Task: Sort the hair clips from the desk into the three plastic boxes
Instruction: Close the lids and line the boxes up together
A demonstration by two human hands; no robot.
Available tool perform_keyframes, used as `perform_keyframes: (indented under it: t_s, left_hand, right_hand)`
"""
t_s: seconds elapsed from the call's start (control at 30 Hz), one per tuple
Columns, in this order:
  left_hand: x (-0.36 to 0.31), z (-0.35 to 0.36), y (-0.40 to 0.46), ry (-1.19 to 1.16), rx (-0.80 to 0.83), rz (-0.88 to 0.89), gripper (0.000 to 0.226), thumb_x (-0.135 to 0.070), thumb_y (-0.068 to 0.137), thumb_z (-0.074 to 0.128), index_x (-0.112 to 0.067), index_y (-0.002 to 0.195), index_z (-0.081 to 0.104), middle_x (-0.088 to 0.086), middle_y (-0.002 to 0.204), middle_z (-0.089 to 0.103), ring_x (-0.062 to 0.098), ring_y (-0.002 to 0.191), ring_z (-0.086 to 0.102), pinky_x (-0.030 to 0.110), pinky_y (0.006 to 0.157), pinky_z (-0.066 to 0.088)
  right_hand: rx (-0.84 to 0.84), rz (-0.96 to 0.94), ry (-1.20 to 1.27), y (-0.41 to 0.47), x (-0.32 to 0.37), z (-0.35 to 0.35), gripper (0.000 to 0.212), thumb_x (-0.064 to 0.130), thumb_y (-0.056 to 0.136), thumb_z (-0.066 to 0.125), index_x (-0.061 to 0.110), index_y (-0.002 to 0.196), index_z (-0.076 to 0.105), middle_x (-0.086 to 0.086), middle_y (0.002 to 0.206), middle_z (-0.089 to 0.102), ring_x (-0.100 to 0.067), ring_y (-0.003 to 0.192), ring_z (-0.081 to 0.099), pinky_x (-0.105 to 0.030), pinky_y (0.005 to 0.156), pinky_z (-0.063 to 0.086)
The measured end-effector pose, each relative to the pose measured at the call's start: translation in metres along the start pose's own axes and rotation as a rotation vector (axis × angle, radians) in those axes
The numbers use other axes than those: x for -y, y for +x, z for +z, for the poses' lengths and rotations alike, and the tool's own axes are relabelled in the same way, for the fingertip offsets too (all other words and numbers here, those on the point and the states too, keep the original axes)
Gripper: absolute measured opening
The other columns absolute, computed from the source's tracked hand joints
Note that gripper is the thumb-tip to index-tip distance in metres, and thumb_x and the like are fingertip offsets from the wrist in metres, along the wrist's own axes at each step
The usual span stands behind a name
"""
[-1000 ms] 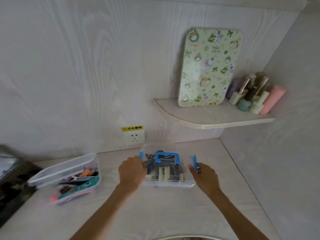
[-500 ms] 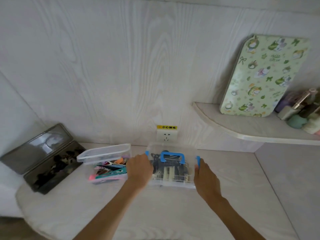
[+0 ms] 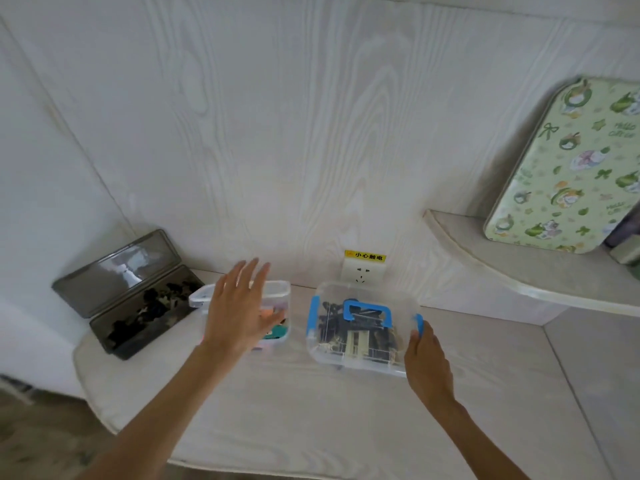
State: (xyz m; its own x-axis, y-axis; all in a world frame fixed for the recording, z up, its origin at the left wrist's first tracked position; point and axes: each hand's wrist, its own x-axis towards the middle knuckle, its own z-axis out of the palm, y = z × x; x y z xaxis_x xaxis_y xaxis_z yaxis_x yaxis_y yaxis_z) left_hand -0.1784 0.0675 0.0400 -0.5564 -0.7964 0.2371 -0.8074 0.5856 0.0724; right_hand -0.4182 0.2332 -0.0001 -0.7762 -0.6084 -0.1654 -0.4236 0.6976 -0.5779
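1. Clips lie packed in the lidded box (image 3: 363, 327) between the hands; no loose clips show on the bench (image 3: 311, 410), so sorting looks nearly done.
2. Its long axis runs hand to hand, handle up.
3. Right hand (image 3: 427, 362) grips its latch end; left hand (image 3: 239, 306) hovers spread over the open box (image 3: 277, 289).

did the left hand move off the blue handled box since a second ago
Yes. The left hand has left the blue-handled box and moved left, away from the wall socket, over the open box.
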Motion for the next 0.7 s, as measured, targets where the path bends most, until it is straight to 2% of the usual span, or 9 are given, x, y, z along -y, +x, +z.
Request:
perform_keyframes:
  t_s: [0.07,0.13,0.2,0.27,0.33,0.4,0.5,0.63,0.7]
  left_hand:
    - [0.023,0.008,-0.006,0.044,0.265,-0.046,0.091,-0.075,0.063,0.050,-0.018,0.133,0.048,0.010,0.136,0.051,0.036,0.122,0.049,0.050,0.099,0.043]
    - [0.036,0.012,-0.023,0.005,0.412,-0.007,0.089,-0.079,0.062,0.036,-0.035,0.140,0.027,0.001,0.146,0.040,0.027,0.129,0.043,0.043,0.101,0.041]
    - [0.040,0.018,-0.045,-0.057,0.406,0.043,0.081,-0.069,0.070,0.047,-0.042,0.140,0.018,-0.004,0.150,0.032,0.022,0.132,0.040,0.039,0.093,0.049]
    - [0.040,0.019,-0.068,-0.032,0.431,0.029,0.088,-0.062,0.066,0.066,-0.029,0.140,0.030,0.002,0.144,0.042,0.024,0.126,0.049,0.038,0.080,0.055]
    - [0.047,0.025,-0.085,-0.003,0.388,0.045,0.088,-0.062,0.059,0.073,-0.024,0.132,0.042,0.006,0.132,0.055,0.025,0.112,0.060,0.038,0.069,0.057]
    - [0.050,0.019,-0.091,-0.053,0.338,0.074,0.070,-0.057,0.069,0.068,-0.026,0.128,0.049,0.004,0.129,0.057,0.025,0.112,0.060,0.042,0.077,0.055]
    - [0.056,0.001,-0.091,-0.067,0.351,0.136,0.050,-0.051,0.087,0.053,-0.030,0.132,0.050,-0.005,0.138,0.050,0.020,0.119,0.053,0.038,0.099,0.040]
    - [0.064,-0.011,-0.097,0.104,0.435,0.261,0.046,-0.051,0.090,0.045,-0.038,0.135,0.042,-0.009,0.143,0.042,0.020,0.115,0.053,0.035,0.098,0.036]
    - [0.068,-0.012,-0.107,0.139,0.482,0.321,0.051,-0.052,0.086,0.053,-0.037,0.133,0.043,-0.005,0.140,0.044,0.022,0.115,0.052,0.037,0.098,0.038]
  right_hand:
    - [0.007,-0.009,-0.010,0.003,0.003,0.003,0.041,0.029,0.100,0.026,0.012,0.136,0.033,-0.015,0.115,0.058,-0.032,0.101,0.059,-0.045,0.089,0.048]
    - [0.020,-0.022,-0.019,0.005,0.009,0.008,0.041,0.029,0.100,0.026,0.011,0.135,0.035,-0.016,0.113,0.059,-0.033,0.100,0.059,-0.047,0.089,0.048]
    - [0.035,-0.024,-0.014,0.008,0.015,0.012,0.041,0.028,0.100,0.028,0.009,0.135,0.037,-0.018,0.112,0.059,-0.036,0.102,0.058,-0.047,0.089,0.047]
    - [0.046,-0.035,-0.009,0.009,0.022,0.015,0.040,0.027,0.100,0.029,0.008,0.134,0.037,-0.021,0.115,0.058,-0.039,0.105,0.057,-0.046,0.090,0.044]
    - [0.055,-0.047,-0.007,0.010,0.029,0.017,0.041,0.026,0.100,0.029,0.006,0.136,0.036,-0.022,0.119,0.056,-0.040,0.109,0.055,-0.046,0.092,0.042]
    - [0.055,-0.043,0.003,0.013,0.034,0.018,0.043,0.026,0.100,0.029,0.005,0.137,0.035,-0.023,0.123,0.055,-0.041,0.112,0.053,-0.046,0.095,0.040]
    - [0.063,-0.028,-0.006,0.012,0.044,0.025,0.044,0.025,0.100,0.029,0.004,0.138,0.033,-0.025,0.128,0.052,-0.041,0.116,0.050,-0.046,0.098,0.037]
    - [0.105,-0.031,0.015,0.007,0.063,0.040,0.044,0.025,0.100,0.028,0.005,0.139,0.030,-0.025,0.130,0.050,-0.042,0.118,0.048,-0.046,0.100,0.035]
    - [0.126,-0.036,0.025,0.004,0.073,0.043,0.044,0.026,0.100,0.028,0.006,0.140,0.030,-0.025,0.130,0.050,-0.041,0.118,0.048,-0.045,0.100,0.035]
